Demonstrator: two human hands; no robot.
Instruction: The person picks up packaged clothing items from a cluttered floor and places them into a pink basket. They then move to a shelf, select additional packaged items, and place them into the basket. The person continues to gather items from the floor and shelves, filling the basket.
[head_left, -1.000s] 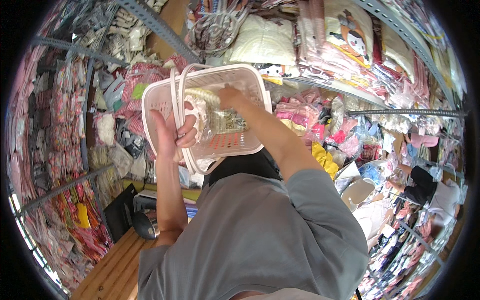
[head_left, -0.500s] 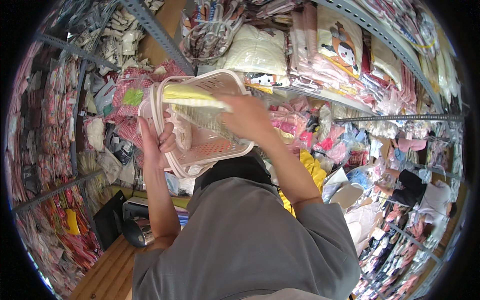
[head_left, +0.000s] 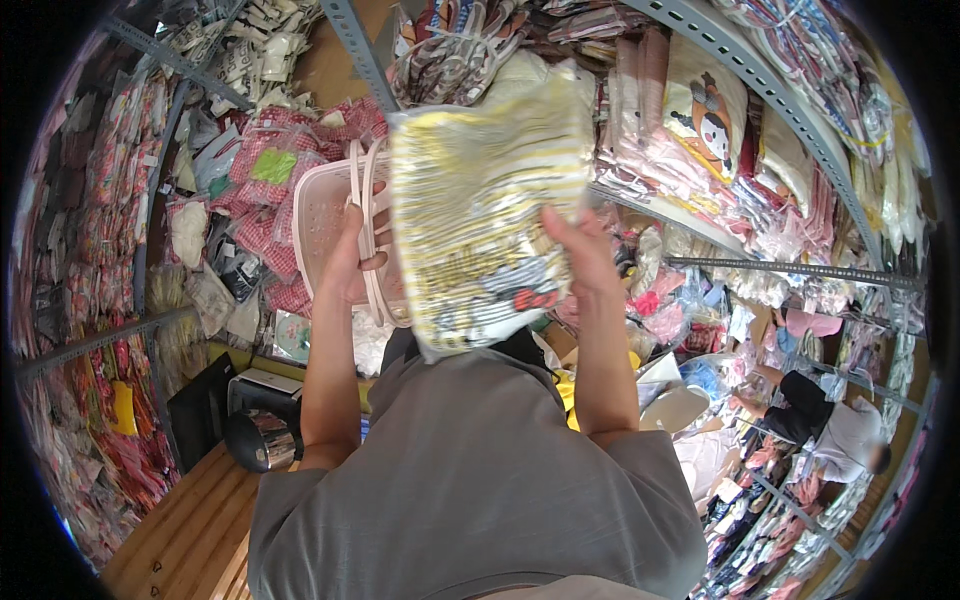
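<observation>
My left hand [head_left: 345, 260] is closed round the handles of a pink plastic basket [head_left: 322, 215] with a perforated wall. With my right hand [head_left: 585, 250] I grip the right edge of a flat plastic-bagged garment [head_left: 490, 210]. It is striped yellow and white, with a dark and red printed figure near its lower part, and motion blurs it. The bagged garment is held up in front of the basket's right side and hides most of the basket's inside.
Packs of red checked cloth [head_left: 275, 165] fill a shelf at left. Grey metal shelf posts [head_left: 358, 50] and rails frame stacks of bagged clothes [head_left: 690, 150]. A wooden surface [head_left: 180, 520] lies at lower left beside a dark rounded object [head_left: 260, 440]. Another person [head_left: 840, 430] is at far right.
My right hand has lifted the bagged garment out of the basket and turned its broad striped side into view. The basket and my left hand have shifted slightly.
</observation>
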